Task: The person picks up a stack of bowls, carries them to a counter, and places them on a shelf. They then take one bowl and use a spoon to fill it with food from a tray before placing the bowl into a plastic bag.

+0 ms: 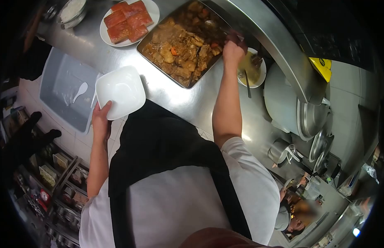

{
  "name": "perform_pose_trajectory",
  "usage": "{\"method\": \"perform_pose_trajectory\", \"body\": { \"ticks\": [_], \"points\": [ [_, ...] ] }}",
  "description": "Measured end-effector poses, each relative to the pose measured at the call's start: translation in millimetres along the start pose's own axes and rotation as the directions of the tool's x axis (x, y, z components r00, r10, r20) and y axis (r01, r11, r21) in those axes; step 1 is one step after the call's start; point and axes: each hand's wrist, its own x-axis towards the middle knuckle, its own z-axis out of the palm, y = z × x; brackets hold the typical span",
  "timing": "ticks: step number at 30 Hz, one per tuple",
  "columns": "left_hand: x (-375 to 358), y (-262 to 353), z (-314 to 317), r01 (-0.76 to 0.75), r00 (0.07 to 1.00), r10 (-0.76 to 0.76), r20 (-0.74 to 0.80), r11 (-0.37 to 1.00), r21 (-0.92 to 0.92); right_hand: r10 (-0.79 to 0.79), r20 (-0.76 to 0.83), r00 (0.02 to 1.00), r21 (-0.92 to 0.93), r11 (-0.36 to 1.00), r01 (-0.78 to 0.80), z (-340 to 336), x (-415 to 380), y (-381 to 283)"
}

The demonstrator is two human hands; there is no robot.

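My left hand (102,119) grips the near left rim of a white squarish bowl (122,89), thumb on the inside, and no food shows in it. A deep metal tray (160,73) of stewed meat chunks (175,51) in brown sauce, with orange pieces, lies ahead. At the tray's right edge my right hand (234,48) is closed, its fingers curled over toward the stew. What it grips is hard to make out. Just right of that hand is a white bowl (263,76) of yellowish liquid, with a metal spoon (247,84) leaning in it.
A white plate (103,35) of reddish-orange blocks stands behind the tray. On the left is a grey tub (55,84) with a white spoon (80,91). A metal rail (266,29), a large pot (278,99) and lids (314,120) line the right. Another person (289,219) is at lower right.
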Motion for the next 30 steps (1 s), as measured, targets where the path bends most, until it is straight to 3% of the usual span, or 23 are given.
{"method": "perform_pose_trajectory", "body": {
  "ticks": [1, 2, 5, 11, 17, 21, 24, 27, 30],
  "points": [
    [3.1, 0.5, -2.1, -0.02, 1.0, 0.02, 0.001, 1.0, 0.013, -0.065, -0.007, 0.998, -0.049, 0.997, 0.065, -5.2, -1.4, -10.2],
    [6.6, 0.9, -3.8, -0.041, 0.999, 0.041, 0.003, 0.999, 0.025, -0.047, -0.02, 0.999, 0.205, 0.977, 0.05, -14.2, -16.5, -16.7],
    [14.5, 3.2, -6.8, -0.066, 0.998, 0.066, -0.008, 0.995, 0.069, -0.065, 0.016, 0.998, 0.14, 0.988, 0.062, -52.1, -46.4, -33.9],
    [34.8, -3.1, -0.3, -0.055, 0.995, 0.045, 0.089, 0.991, 0.118, -0.175, -0.083, 0.981, 0.121, 0.975, 0.184, -63.4, -73.8, -20.7],
    [38.5, 8.2, 12.6, -0.089, 0.984, 0.061, 0.166, 0.982, 0.166, -0.387, -0.078, 0.919, -0.229, 0.904, 0.361, -58.1, -57.3, -35.7],
    [37.4, 11.3, 4.6, -0.118, 0.986, 0.091, 0.138, 0.973, 0.198, -0.429, -0.008, 0.903, -0.329, 0.854, 0.403, -63.3, -66.3, -70.9],
    [37.6, 10.0, -4.8, -0.082, 0.994, 0.066, 0.091, 0.98, 0.181, -0.518, 0.062, 0.853, -0.47, 0.739, 0.483, -62.2, -69.2, -57.1],
    [39.4, 5.6, -9.2, -0.069, 0.994, 0.057, 0.09, 0.988, 0.139, -0.365, 0.066, 0.928, -0.44, 0.825, 0.356, -55.6, -68.5, -26.6],
    [40.2, 2.6, -10.0, -0.076, 0.991, 0.06, 0.122, 0.989, 0.129, -0.162, 0.024, 0.986, -0.229, 0.96, 0.163, -54.8, -69.1, -10.7]
  ]
}}
